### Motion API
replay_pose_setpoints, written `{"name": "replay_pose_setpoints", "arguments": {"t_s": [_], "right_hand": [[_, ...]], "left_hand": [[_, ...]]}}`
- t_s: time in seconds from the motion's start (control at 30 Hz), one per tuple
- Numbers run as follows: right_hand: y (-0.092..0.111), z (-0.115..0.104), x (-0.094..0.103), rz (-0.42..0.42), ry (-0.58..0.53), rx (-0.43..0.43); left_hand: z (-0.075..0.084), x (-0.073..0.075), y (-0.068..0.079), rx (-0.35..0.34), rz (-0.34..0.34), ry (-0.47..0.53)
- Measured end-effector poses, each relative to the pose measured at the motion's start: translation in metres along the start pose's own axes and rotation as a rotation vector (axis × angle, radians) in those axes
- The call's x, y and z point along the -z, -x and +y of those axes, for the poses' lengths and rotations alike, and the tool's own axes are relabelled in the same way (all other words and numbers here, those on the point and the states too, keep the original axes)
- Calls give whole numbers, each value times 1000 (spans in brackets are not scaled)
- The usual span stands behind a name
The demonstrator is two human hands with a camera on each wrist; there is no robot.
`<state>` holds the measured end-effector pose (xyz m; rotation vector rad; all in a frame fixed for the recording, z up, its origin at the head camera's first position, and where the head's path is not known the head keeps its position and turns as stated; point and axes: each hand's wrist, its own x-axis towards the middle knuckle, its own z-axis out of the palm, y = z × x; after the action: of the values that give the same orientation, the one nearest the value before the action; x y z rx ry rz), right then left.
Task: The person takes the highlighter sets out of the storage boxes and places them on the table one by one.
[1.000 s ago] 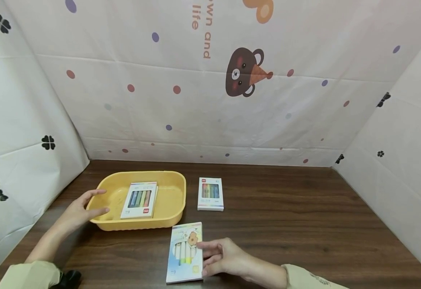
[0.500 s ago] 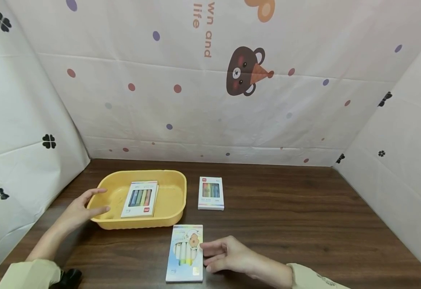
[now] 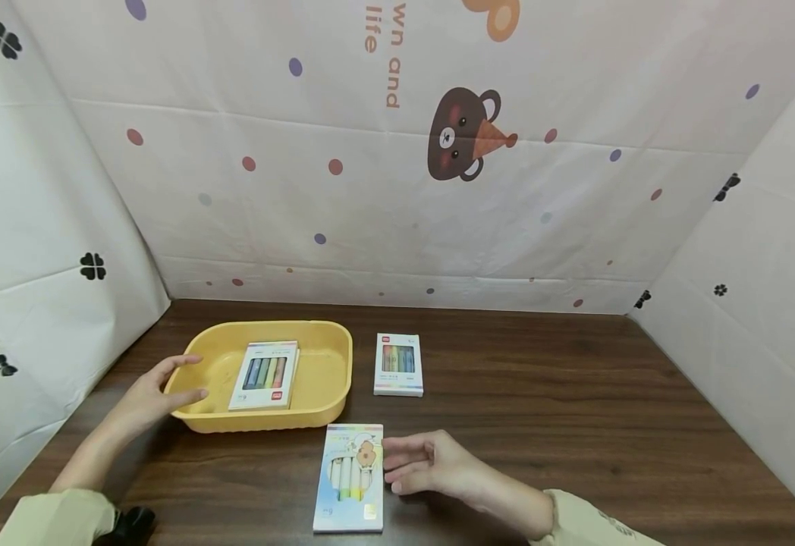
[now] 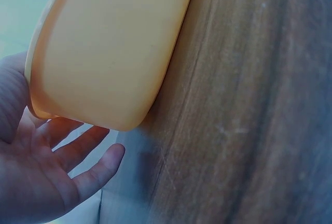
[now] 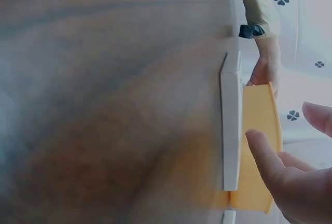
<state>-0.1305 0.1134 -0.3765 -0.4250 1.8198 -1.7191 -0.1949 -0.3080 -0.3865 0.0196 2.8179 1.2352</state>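
Observation:
My left hand (image 3: 141, 400) grips the left end of a yellow plastic basket (image 3: 322, 379), thumb and index finger over the rim. In the left wrist view the other fingers (image 4: 98, 169) spread below the basket's outer wall. Inside the basket lies a white box of crayons (image 3: 264, 377) with a window. A blue-and-white box of markers (image 3: 348, 508) with a cartoon print lies flat on the table in front of the basket. My right hand (image 3: 438, 470) is just right of this box, fingers loosely extended toward its edge, holding nothing.
Another white box of crayons (image 3: 398, 365) lies on the dark wooden table (image 3: 561, 409), right of the basket. White patterned cloth (image 3: 268, 205) walls the table at the back and both sides. A black band (image 3: 127, 525) sits at the left sleeve.
My right hand has let go of the marker box, which now lies flat, and has drawn slightly away to the right. The left hand and the basket hold still.

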Motion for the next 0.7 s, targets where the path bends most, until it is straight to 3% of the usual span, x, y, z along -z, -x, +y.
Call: {"name": "replay_pose_setpoints", "arguments": {"t_s": [0.7], "right_hand": [[-20, -33, 2, 27, 14, 82]], "left_hand": [[1, 0, 0, 3, -1, -8]]}}
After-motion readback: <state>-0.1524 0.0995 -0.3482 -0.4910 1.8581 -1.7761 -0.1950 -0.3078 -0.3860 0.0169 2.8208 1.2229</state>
